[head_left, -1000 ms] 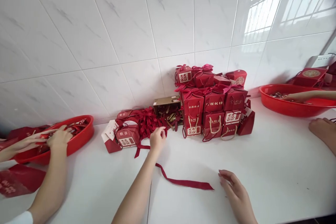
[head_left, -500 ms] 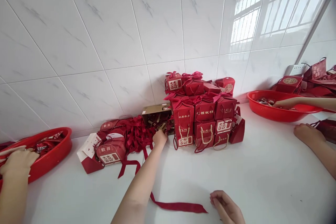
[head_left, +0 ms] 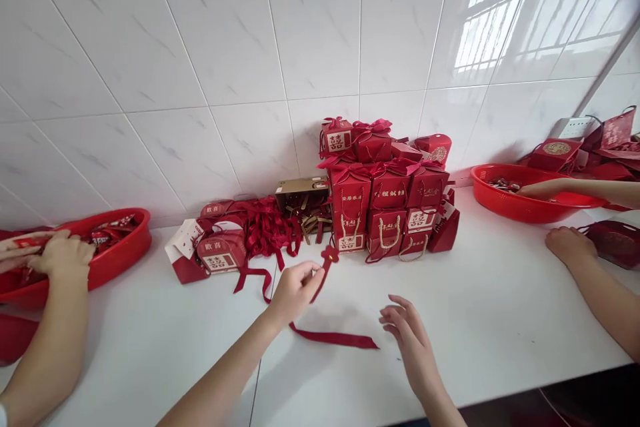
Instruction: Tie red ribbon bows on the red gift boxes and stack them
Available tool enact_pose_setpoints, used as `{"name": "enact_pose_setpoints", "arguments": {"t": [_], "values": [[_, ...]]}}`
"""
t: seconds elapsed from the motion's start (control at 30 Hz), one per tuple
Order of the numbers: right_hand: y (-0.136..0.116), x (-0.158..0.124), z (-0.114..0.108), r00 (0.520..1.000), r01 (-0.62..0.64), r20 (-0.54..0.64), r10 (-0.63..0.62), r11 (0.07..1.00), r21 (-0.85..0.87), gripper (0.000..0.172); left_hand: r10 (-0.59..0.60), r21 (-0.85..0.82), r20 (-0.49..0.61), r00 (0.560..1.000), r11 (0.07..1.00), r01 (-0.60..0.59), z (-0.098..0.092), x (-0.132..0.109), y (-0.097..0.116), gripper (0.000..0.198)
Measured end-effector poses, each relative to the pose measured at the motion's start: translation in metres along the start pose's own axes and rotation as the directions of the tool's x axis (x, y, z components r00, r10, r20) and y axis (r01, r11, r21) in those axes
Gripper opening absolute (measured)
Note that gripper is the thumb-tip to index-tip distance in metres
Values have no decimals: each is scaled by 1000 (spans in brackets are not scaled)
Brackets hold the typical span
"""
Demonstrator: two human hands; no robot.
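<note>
My left hand [head_left: 294, 290] is pinched on a small red hanging tag [head_left: 326, 267], held just above the white counter [head_left: 490, 307]. A loose red ribbon strip [head_left: 334, 338] lies flat on the counter below it. My right hand [head_left: 407, 332] hovers open to the right of the ribbon, fingers spread, holding nothing. Behind my hands lie a heap of red ribbons [head_left: 267, 225] and an open brown box [head_left: 303, 195] of tags.
A stack of red gift boxes [head_left: 387, 197] stands against the tiled wall. Flattened red boxes [head_left: 215, 250] lie left of the ribbons. Red basins sit at far left [head_left: 117, 253] and far right [head_left: 530, 203], with other people's hands [head_left: 63, 255] [head_left: 567, 243] working in and near them.
My left hand came back from the brown box by the wall toward me, now holding a small red tag. My right hand rose and opened beside the ribbon.
</note>
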State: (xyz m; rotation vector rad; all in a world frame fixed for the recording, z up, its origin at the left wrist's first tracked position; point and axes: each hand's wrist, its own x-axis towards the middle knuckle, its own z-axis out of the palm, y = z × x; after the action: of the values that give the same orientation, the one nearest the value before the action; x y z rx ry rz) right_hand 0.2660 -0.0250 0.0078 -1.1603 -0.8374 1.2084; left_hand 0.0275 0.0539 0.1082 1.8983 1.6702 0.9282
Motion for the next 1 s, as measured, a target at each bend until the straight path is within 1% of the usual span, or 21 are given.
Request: {"name": "enact_pose_setpoints", "arguments": {"t": [0.07, 0.1, 0.13, 0.17, 0.23, 0.27, 0.3, 0.37, 0.43, 0.53, 0.67, 0.7, 0.73, 0.8, 0.87, 0.9, 0.93, 1.0], "values": [[-18, -6, 16, 994, 44, 101, -42, 999, -21, 40, 37, -47, 82, 996, 998, -33, -4, -41, 17, 32], [-26, -11, 25, 982, 88, 170, -81, 996, -31, 40, 62, -64, 122, 991, 996, -54, -5, -59, 23, 32], [-33, -15, 34, 961, 136, 246, -123, 990, -35, 41, 82, -61, 134, 988, 995, -74, -5, -75, 28, 32], [-38, -20, 41, 932, 180, 325, -158, 983, -38, 40, 96, -47, 129, 987, 995, -91, -4, -89, 32, 32], [-45, -29, 53, 870, 242, 451, -198, 969, -42, 37, 102, 12, 81, 991, 995, -103, -1, -111, 34, 30], [-46, -33, 56, 850, 259, 485, -205, 965, -47, 35, 97, 44, 54, 994, 994, -99, 1, -120, 34, 28], [-46, -37, 59, 841, 268, 499, -207, 962, -52, 32, 90, 71, 38, 995, 993, -93, 3, -127, 33, 26], [-44, -44, 61, 844, 274, 491, -215, 960, -51, 27, 75, 112, 25, 997, 991, -77, 6, -139, 31, 25], [-44, -50, 61, 847, 275, 482, -224, 961, -37, 22, 58, 127, 22, 998, 990, -60, 7, -149, 31, 25], [-47, -58, 59, 831, 264, 510, -222, 964, -10, 16, 49, 116, 22, 999, 992, -51, 6, -161, 35, 25], [-54, -67, 56, 802, 217, 562, -200, 975, 37, 10, 113, 126, 25, 993, 985, -115, 5, -174, 39, 25], [-54, -68, 55, 800, 202, 568, -195, 978, 52, 9, 112, 111, 21, 994, 987, -113, 5, -176, 40, 26], [-55, -69, 55, 797, 187, 571, -194, 980, 71, 7, 91, 69, 20, 996, 993, -92, 4, -178, 41, 28], [-54, -68, 53, 793, 184, 568, -222, 975, 123, 3, -4, -95, 40, 999, 995, 8, 1, -179, 44, 38], [-55, -67, 52, 774, 231, 563, -290, 957, 175, 2, -104, -259, 67, 992, 959, 117, -3, -178, 49, 42], [-56, -67, 51, 755, 272, 565, -333, 943, 192, 4, -125, -311, 63, 990, 940, 138, -5, -176, 53, 39], [-58, -68, 50, 729, 316, 574, -373, 927, 201, 7, -123, -345, 48, 991, 929, 132, -8, -175, 57, 34], [-61, -70, 48, 664, 394, 610, -432, 896, 206, 12, -65, -398, 25, 998, 915, 70, -12, -172, 64, 25]]}}
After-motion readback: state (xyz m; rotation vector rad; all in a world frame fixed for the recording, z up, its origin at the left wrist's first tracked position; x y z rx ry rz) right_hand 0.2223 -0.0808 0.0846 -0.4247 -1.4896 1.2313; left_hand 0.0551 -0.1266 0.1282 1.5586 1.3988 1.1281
